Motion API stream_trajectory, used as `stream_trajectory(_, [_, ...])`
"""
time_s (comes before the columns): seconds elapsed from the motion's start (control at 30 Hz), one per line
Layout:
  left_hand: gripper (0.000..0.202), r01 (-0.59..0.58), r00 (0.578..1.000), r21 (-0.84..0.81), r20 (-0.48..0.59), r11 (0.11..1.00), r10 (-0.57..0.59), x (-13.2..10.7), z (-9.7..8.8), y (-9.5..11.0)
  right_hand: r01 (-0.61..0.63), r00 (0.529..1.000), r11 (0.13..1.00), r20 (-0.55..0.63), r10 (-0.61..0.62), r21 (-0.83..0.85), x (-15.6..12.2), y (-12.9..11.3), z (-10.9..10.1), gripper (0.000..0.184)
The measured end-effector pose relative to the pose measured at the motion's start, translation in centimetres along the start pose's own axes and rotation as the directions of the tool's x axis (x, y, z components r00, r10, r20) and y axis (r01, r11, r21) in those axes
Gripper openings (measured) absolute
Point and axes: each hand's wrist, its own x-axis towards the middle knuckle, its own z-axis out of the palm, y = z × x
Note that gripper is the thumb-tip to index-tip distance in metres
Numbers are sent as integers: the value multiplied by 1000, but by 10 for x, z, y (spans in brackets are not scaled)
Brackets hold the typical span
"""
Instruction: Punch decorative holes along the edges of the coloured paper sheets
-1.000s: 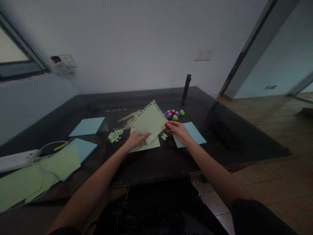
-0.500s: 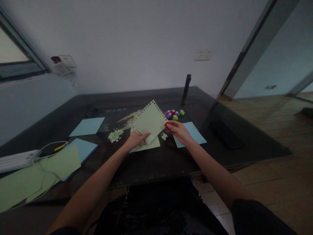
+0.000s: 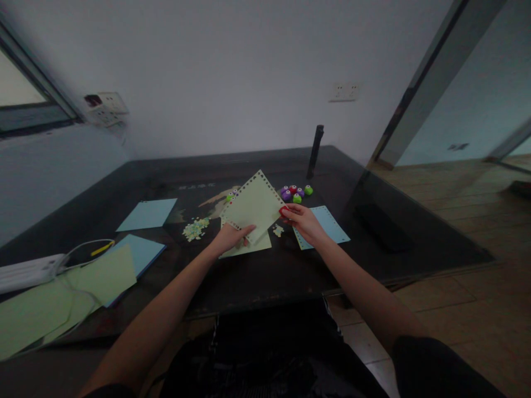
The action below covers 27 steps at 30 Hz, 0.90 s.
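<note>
A pale green sheet of paper (image 3: 254,204), with small holes punched along its edges, is tilted up above the table. My left hand (image 3: 230,236) pinches its near-left edge, thumb on top. At the sheet's right corner, my right hand (image 3: 305,221) is closed around a small red craft hole punch (image 3: 284,211), which sits on the paper's edge. Beneath lies another green sheet (image 3: 249,250), partly covered. Little paper cut-outs (image 3: 278,230) lie between the hands, and a larger pile of cut-outs (image 3: 195,228) is left of my left hand.
Purple, red and green punches (image 3: 295,193) cluster behind my right hand. A blue punched sheet (image 3: 323,226) and a black flat object (image 3: 384,228) lie right. Blue paper (image 3: 148,214), green sheets (image 3: 108,271) and a white power strip (image 3: 31,272) with cable lie left. A black post (image 3: 315,152) stands behind.
My hands, the green sheet and the red punch keep almost the same place. The view has shifted very slightly.
</note>
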Motion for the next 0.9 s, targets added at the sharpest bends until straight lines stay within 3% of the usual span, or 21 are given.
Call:
stream_trajectory(0.37, [30,-62,997,133,42,989,57,1,0,-6,18,1000,999,-16,-19,-30,1,1,0,30])
stream_trajectory(0.9, [24,-65,998,134,11,989,65,1,3,-6,79,996,991,-23,-82,-112,6,7,-4,28])
